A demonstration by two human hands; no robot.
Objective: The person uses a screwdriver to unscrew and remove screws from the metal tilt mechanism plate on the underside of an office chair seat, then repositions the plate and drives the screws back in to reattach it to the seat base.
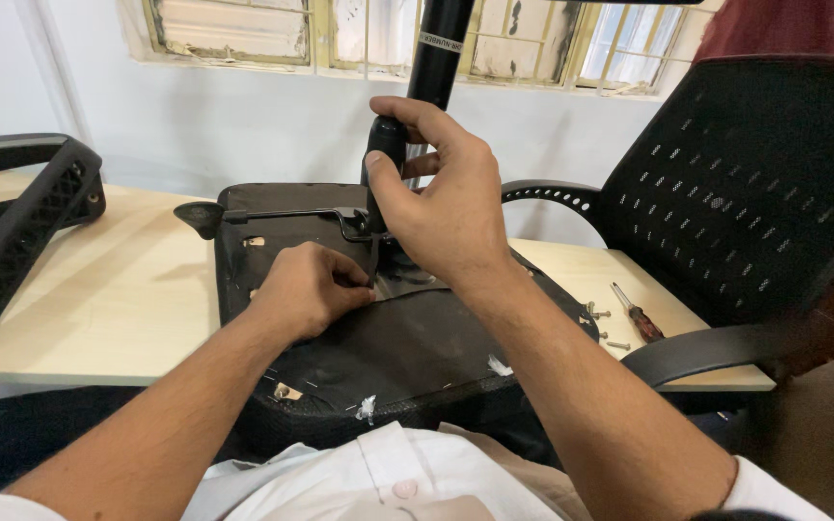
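An upturned black chair seat lies on the pale wooden bench, its underside facing up, close to the person's body. On that seat, the right hand wraps around the black handle of a screwdriver held upright, its grip closed on the handle, tip down at the metal mechanism plate near the seat's middle. The left hand rests on the seat just left of the plate, fingers pinched shut at the tool's tip; what they pinch is too small to tell. A lever sticks out left from the plate. Right of the seat lie loose screws and a second screwdriver; a chair backrest stands beyond
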